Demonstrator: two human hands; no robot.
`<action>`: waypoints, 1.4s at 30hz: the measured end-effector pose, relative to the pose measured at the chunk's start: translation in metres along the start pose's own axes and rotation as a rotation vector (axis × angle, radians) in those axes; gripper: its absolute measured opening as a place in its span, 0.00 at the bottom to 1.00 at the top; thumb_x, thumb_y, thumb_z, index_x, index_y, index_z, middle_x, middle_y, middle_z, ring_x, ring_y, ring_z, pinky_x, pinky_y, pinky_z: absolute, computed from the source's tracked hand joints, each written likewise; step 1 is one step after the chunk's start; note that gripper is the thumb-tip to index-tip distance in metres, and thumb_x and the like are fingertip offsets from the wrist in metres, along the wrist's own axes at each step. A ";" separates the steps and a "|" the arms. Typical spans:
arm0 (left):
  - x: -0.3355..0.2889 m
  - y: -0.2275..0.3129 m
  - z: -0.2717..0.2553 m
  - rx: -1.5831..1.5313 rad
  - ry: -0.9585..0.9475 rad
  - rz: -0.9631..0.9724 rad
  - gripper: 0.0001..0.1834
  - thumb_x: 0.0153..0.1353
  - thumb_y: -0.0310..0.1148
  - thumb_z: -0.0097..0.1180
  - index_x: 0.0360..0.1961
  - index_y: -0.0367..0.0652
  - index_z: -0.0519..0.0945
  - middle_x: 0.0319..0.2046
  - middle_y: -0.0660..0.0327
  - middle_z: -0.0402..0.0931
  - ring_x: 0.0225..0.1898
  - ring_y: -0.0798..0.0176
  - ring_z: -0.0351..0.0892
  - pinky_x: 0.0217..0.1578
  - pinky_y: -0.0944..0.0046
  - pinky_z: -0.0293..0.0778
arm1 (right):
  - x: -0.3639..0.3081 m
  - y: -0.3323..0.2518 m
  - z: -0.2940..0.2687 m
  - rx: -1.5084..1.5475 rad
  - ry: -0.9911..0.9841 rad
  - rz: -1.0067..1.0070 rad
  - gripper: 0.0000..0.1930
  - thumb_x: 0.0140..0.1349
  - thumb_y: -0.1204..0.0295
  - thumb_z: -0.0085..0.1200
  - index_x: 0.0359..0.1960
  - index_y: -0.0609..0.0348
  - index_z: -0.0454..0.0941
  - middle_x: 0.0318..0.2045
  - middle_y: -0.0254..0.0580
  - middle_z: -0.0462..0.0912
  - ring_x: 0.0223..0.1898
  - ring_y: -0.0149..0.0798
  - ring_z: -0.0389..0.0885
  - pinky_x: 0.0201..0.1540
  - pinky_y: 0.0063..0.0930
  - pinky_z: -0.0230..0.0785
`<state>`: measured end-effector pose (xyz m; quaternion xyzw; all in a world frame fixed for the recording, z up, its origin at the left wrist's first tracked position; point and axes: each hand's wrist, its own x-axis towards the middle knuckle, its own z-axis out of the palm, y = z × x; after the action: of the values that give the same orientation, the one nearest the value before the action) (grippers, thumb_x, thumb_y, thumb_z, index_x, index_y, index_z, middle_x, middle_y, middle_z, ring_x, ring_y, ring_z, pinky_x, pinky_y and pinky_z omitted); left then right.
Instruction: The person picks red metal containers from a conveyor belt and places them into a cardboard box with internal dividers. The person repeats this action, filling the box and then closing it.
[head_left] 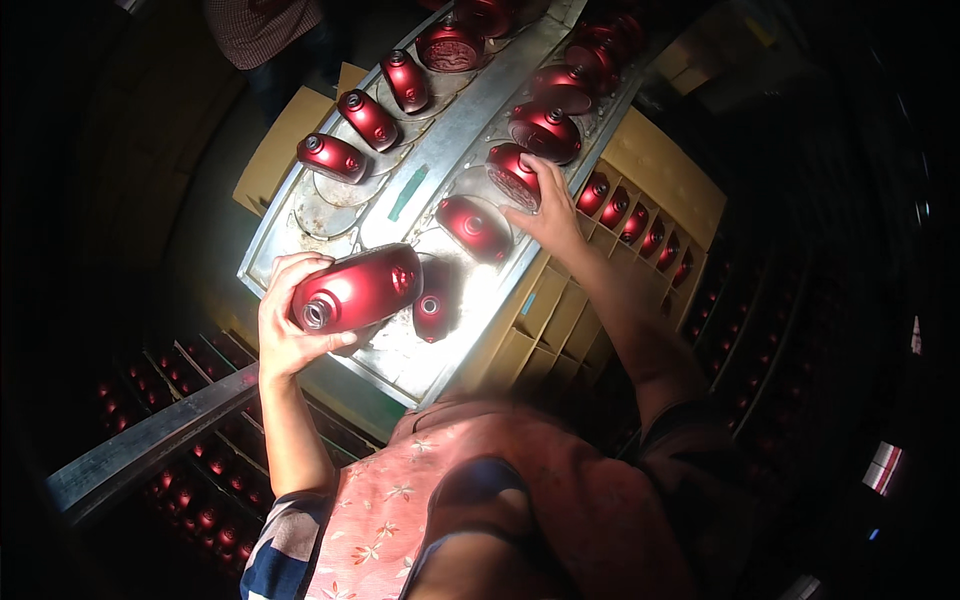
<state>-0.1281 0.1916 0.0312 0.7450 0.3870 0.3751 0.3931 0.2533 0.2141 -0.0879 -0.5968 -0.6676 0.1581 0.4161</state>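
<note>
My left hand is wrapped round a glossy red bottle, tilted so that its open silver neck points toward me. Farther off to the right, the fingers of my right hand grip another red bottle, whose embossed side shows. That bottle is at the conveyor's right edge; whether it touches the surface I cannot tell. Between my hands, one red bottle lies on a round carrier plate. A smaller-looking red bottle sits just right of the bottle in my left hand, its neck upward.
The metal conveyor bends round a central strip, with several red bottles along both sides. At the right, a cardboard box with dividers holds a row of bottles. A metal bar juts out at lower left. Another person stands beyond the conveyor.
</note>
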 end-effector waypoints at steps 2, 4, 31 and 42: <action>0.034 0.005 0.009 0.094 -0.020 -0.018 0.44 0.24 0.38 0.80 0.49 0.38 0.77 0.48 0.54 0.74 0.52 0.54 0.72 0.54 0.58 0.68 | -0.017 -0.012 0.012 -0.064 -0.299 0.130 0.44 0.44 0.68 0.70 0.64 0.60 0.58 0.57 0.55 0.66 0.61 0.57 0.63 0.64 0.40 0.57; 0.066 0.014 0.019 -0.007 -0.010 -0.061 0.44 0.24 0.36 0.80 0.50 0.39 0.76 0.50 0.55 0.73 0.54 0.54 0.72 0.56 0.58 0.67 | -0.021 -0.010 0.032 -0.037 -0.280 0.157 0.46 0.44 0.68 0.70 0.65 0.61 0.57 0.57 0.56 0.66 0.60 0.58 0.63 0.64 0.41 0.57; 0.226 -0.132 0.213 0.126 -0.827 -0.006 0.44 0.36 0.17 0.62 0.60 0.53 0.69 0.65 0.54 0.60 0.69 0.50 0.53 0.69 0.57 0.49 | -0.130 0.134 -0.070 0.200 0.209 0.458 0.29 0.53 0.79 0.60 0.58 0.58 0.66 0.50 0.49 0.78 0.53 0.43 0.76 0.58 0.35 0.65; 0.114 0.043 0.285 -0.320 -0.099 0.188 0.18 0.55 0.23 0.55 0.50 0.43 0.78 0.44 0.58 0.80 0.45 0.62 0.80 0.48 0.64 0.75 | -0.475 0.179 -0.176 -0.014 0.015 0.850 0.21 0.61 0.75 0.54 0.56 0.63 0.68 0.41 0.43 0.77 0.44 0.36 0.76 0.50 0.30 0.69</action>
<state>0.1778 0.1896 -0.0189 0.7234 0.2312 0.4298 0.4884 0.4752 -0.2345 -0.2822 -0.8230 -0.3601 0.3066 0.3148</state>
